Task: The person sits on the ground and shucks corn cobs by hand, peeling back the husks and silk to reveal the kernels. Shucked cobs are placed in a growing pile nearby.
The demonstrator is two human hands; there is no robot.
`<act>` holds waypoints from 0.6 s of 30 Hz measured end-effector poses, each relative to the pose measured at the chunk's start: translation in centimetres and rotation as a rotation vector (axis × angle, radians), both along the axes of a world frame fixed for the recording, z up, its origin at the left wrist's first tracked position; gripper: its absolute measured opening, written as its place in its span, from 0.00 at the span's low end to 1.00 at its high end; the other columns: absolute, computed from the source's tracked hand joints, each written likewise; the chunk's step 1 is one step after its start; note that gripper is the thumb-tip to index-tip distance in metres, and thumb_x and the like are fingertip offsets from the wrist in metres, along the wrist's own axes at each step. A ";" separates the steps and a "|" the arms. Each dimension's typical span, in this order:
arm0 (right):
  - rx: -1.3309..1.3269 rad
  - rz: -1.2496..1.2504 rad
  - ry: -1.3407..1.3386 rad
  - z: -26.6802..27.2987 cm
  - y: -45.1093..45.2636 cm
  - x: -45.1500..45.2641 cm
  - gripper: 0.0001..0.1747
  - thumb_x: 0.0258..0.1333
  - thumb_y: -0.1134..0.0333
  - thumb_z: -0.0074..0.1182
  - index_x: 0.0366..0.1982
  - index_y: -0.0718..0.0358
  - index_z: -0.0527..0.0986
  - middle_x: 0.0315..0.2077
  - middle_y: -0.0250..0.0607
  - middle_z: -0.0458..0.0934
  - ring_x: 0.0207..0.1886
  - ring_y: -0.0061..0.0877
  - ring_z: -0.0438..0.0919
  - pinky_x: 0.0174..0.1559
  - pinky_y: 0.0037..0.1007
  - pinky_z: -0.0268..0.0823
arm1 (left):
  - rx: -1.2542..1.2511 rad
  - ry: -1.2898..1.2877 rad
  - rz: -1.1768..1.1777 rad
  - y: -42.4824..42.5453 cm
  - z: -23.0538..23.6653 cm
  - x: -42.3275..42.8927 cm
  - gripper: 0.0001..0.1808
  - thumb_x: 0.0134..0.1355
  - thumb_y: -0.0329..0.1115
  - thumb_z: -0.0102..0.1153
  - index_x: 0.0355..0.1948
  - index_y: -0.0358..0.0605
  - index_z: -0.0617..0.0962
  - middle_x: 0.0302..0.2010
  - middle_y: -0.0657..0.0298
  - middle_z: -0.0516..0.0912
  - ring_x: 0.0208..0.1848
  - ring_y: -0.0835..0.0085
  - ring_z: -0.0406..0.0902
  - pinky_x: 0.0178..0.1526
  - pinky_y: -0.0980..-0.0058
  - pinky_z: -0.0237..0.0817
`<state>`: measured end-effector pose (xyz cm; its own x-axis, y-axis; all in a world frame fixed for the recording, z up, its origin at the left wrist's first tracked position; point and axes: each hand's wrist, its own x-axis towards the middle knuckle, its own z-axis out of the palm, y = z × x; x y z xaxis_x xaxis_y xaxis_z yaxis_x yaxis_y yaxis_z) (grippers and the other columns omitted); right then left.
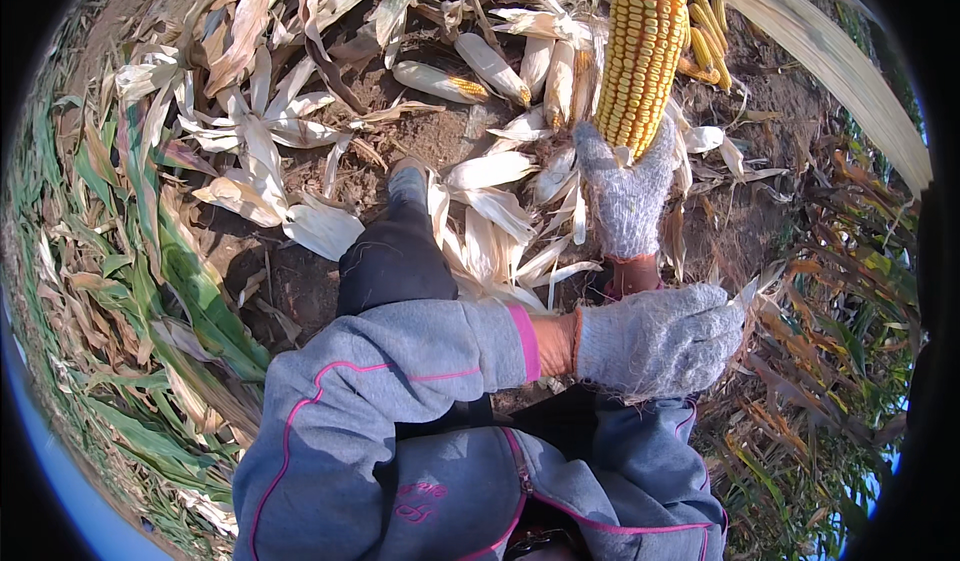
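My right hand (pixel 628 193), in a pale grey knitted glove, grips the lower end of a yellow ear of corn (pixel 643 58). The kernels are bare, and the ear points away from me to the top edge of the view. A long dry husk leaf (pixel 825 55) arches rightward from near its far end. Crossing in front of my body, my left hand (pixel 660 342) lies over my right forearm, gloved alike, with curled fingers. Loose plant fibres cling to this glove. A pale husk tip shows beside its fingers, but whether they hold it is unclear.
Behind the held ear lie several husked yellow ears (pixel 705 40). Ears partly in husk (pixel 491 66) rest on the soil near torn husks (pixel 487 238). My dark-trousered leg (pixel 401 261) stands at centre left. Cornstalks and leaves (pixel 172 283) cover the left; more plants (pixel 832 366) border the right.
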<state>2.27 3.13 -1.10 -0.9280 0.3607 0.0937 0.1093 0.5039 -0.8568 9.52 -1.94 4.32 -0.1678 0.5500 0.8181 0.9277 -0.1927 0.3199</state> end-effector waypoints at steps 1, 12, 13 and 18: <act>-0.059 0.049 0.097 -0.5 0.3 0.3 0.22 0.52 0.75 0.61 0.48 0.64 0.67 0.37 0.37 0.77 0.32 0.18 0.77 0.33 0.20 0.70 | 0.058 -0.053 0.046 -0.1 0.1 0.0 0.20 0.54 0.40 0.48 0.44 0.38 0.77 0.52 0.45 0.76 0.57 0.51 0.70 0.63 0.51 0.56; -0.130 0.417 -1.258 -19.8 -0.3 13.4 0.25 0.43 0.58 0.62 0.41 0.69 0.75 0.27 0.46 0.80 0.31 0.35 0.80 0.35 0.33 0.71 | -0.152 -0.239 0.124 -0.9 0.1 -0.7 0.21 0.54 0.40 0.51 0.46 0.41 0.78 0.54 0.47 0.75 0.60 0.52 0.68 0.64 0.51 0.55; -0.198 0.370 -1.233 -18.4 -0.1 12.9 0.25 0.43 0.58 0.62 0.40 0.69 0.75 0.26 0.45 0.79 0.29 0.33 0.79 0.34 0.32 0.71 | -0.171 -0.237 0.116 -0.7 0.0 -0.7 0.21 0.54 0.40 0.51 0.46 0.41 0.78 0.53 0.48 0.75 0.60 0.53 0.68 0.64 0.51 0.55; -0.306 0.067 -0.894 -10.5 0.3 7.6 0.20 0.44 0.60 0.62 0.36 0.66 0.75 0.21 0.37 0.76 0.20 0.22 0.74 0.22 0.27 0.67 | -0.157 -0.263 0.130 -0.4 -0.9 -1.1 0.19 0.53 0.39 0.51 0.45 0.42 0.78 0.52 0.51 0.76 0.59 0.55 0.69 0.63 0.53 0.57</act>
<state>9.85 3.46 -11.60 -0.6300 0.1950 -0.7517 0.7680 0.3002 -0.5658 8.44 -2.34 3.43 -0.4390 0.6262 0.6444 0.8229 -0.0078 0.5682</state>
